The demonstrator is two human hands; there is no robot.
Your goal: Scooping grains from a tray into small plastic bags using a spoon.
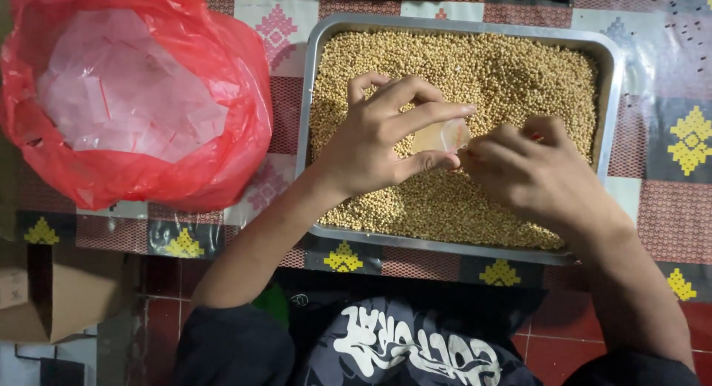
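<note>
Just above the heap of small tan beans, the left hand (371,145) pinches a small clear plastic pouch (440,136) between thumb and fingers, while the right hand (530,171) closes on its other edge. Below both sits the rectangular metal tray (610,97); a red plastic bag of clear pouches (141,97) lies beyond the left hand. If either pinch slackens, beans could likely spill out.

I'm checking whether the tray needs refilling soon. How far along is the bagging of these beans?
Done: no filled pouches show anywhere in view. In hand: the left hand and right hand hold one small clear plastic pouch over the metal tray; its contents are unclear. Left: the tray is still full of soybeans, and the red bag still holds many empty clear pouches.
</note>
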